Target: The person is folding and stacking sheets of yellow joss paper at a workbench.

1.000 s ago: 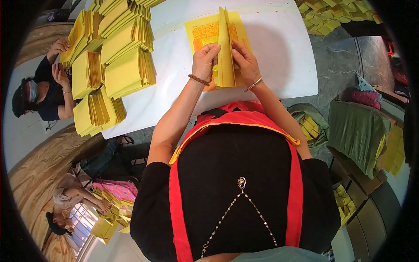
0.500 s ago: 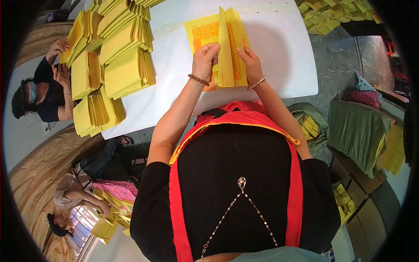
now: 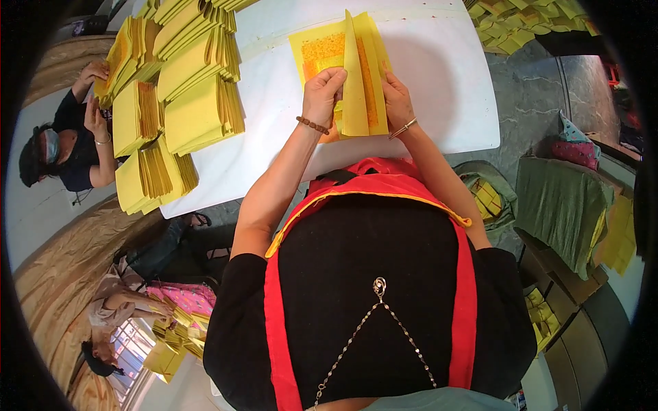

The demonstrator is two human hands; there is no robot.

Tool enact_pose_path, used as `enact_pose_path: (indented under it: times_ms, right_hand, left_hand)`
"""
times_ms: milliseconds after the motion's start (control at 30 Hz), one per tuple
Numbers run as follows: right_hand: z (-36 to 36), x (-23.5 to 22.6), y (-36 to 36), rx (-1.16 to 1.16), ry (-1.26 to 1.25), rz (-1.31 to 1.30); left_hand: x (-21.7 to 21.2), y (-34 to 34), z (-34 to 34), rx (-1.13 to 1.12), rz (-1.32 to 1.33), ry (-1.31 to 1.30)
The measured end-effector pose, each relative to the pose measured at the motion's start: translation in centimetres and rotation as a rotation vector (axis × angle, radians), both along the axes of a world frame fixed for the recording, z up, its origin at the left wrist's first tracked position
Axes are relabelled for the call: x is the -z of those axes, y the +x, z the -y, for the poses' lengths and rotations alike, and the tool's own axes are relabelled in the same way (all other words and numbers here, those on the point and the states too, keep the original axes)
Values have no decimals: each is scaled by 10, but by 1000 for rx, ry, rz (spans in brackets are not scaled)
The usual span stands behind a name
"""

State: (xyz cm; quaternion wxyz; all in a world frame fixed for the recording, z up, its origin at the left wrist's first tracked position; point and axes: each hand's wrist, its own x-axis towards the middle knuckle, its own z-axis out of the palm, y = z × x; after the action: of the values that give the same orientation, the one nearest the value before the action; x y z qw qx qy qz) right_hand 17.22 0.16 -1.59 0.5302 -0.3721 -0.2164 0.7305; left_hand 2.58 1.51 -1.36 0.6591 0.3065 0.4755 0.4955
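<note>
Folded yellow paper sheets (image 3: 356, 103) with orange printing stand partly open over the white table in front of me. My left hand (image 3: 323, 97) pinches their left part, thumb against the raised middle fold and the other fingers curled behind or under it. At the right edge, my right hand (image 3: 399, 104) grips the sheets with its thumb on the near side; its fingertips are partly hidden by the paper. The orange printed face (image 3: 322, 51) shows beyond my left hand, and a strip of it shows to the right of the fold.
Stacks of folded yellow paper (image 3: 202, 113) cover the left of the white table (image 3: 452, 89). A masked co-worker (image 3: 68, 151) handles paper there; another person (image 3: 110, 315) works at lower left. More yellow bundles (image 3: 531, 24) lie at far right. A green sack (image 3: 504, 188) stands by the table.
My right hand has shifted slightly, its fingers moving from the printed face to the sheets' right edge. My left hand stays put. The lower-left person has moved a little.
</note>
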Motion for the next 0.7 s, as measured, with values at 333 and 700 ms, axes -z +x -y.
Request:
enact_pose_path:
  times_ms: [333,700]
  right_hand:
    - [-6,20,1,61,55,71]
    - [-2,0,2,-6,8,99]
  left_hand:
    - [2,1,-1,-14,17,-17]
    - [-9,-3,1,28,62,-27]
